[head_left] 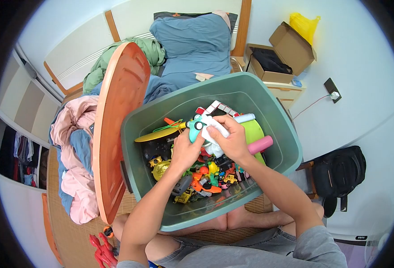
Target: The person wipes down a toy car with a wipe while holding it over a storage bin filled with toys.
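My left hand (187, 146) is closed around a teal toy car (194, 133) with black-and-white wheels. Against that toy, my right hand (232, 139) pinches a crumpled white cloth or tissue (218, 127). Both hands are over the large green plastic bin (275, 125), which stands between my legs. Inside it lie a yellow paddle-like toy (156, 136), an orange toy (206, 185), a small yellow toy vehicle (230, 178), a pink cylinder (260, 145) and a lime-green piece (252, 131). Many small toys in the bin overlap, and my forearms hide part of them.
The bin's orange lid (118, 111) stands on edge at its left. Beyond are a bed with a blue pillow (192, 38) and pink bedding (78, 156). An open cardboard box (268, 73) sits on a nightstand. At right is a black backpack (339, 172); a red figure (103, 250) lies lower left.
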The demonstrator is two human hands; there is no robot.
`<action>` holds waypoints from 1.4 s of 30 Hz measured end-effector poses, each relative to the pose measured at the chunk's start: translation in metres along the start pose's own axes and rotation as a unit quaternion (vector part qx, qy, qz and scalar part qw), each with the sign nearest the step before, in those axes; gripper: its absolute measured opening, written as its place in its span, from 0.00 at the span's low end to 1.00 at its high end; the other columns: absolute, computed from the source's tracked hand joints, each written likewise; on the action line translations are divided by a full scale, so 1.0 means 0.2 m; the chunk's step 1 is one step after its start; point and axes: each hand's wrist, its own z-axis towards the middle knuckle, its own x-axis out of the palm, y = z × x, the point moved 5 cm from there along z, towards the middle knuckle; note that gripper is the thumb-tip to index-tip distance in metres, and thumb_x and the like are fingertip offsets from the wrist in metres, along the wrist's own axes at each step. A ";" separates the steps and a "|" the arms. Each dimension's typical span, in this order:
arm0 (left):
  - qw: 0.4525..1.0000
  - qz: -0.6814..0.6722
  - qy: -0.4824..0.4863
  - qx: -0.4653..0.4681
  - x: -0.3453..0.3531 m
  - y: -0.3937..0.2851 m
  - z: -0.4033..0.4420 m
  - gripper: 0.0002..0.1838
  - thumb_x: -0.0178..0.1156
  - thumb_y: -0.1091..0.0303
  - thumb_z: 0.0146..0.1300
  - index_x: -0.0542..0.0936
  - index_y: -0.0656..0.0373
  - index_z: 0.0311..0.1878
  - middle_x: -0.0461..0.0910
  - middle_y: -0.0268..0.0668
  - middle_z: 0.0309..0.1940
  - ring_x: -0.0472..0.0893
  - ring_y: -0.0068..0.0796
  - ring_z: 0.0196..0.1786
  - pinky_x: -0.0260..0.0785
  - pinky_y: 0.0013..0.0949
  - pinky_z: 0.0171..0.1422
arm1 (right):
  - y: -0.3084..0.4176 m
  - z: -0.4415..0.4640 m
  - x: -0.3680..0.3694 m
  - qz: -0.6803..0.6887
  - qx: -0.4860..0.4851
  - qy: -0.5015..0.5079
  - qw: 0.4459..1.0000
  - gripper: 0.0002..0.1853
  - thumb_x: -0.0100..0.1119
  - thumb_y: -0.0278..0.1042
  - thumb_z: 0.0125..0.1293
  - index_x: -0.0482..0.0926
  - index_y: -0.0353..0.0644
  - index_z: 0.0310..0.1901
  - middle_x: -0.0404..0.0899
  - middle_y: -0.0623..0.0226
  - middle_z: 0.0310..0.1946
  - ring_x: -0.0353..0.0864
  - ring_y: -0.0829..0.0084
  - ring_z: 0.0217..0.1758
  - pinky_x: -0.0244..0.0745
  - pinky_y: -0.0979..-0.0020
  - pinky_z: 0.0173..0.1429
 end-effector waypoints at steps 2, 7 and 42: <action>1.000 -0.005 -0.004 0.002 -0.01 -0.02 -0.01 0.27 0.59 0.46 0.65 0.80 0.67 0.44 0.84 0.52 0.31 0.85 0.51 0.38 0.73 0.45 0.44 | 0.00 0.00 0.00 -0.006 -0.017 0.003 1.000 0.12 0.67 0.29 0.63 0.81 0.33 0.46 0.80 0.63 0.39 0.82 0.75 0.41 0.76 0.72 0.45; 1.000 -0.005 -0.015 0.024 -0.01 -0.03 -0.01 0.26 0.57 0.47 0.67 0.80 0.67 0.44 0.83 0.51 0.29 0.85 0.51 0.37 0.73 0.45 0.43 | -0.02 0.01 -0.01 0.002 -0.002 0.013 1.000 0.12 0.67 0.28 0.63 0.81 0.33 0.46 0.80 0.64 0.40 0.82 0.76 0.42 0.77 0.72 0.46; 0.998 0.055 0.002 0.006 0.02 0.01 0.04 0.28 0.55 0.45 0.65 0.80 0.67 0.46 0.83 0.57 0.36 0.82 0.59 0.45 0.73 0.50 0.51 | -0.06 0.03 -0.04 -0.096 -0.060 0.046 0.992 0.13 0.66 0.30 0.63 0.80 0.33 0.46 0.84 0.63 0.37 0.82 0.77 0.40 0.77 0.72 0.44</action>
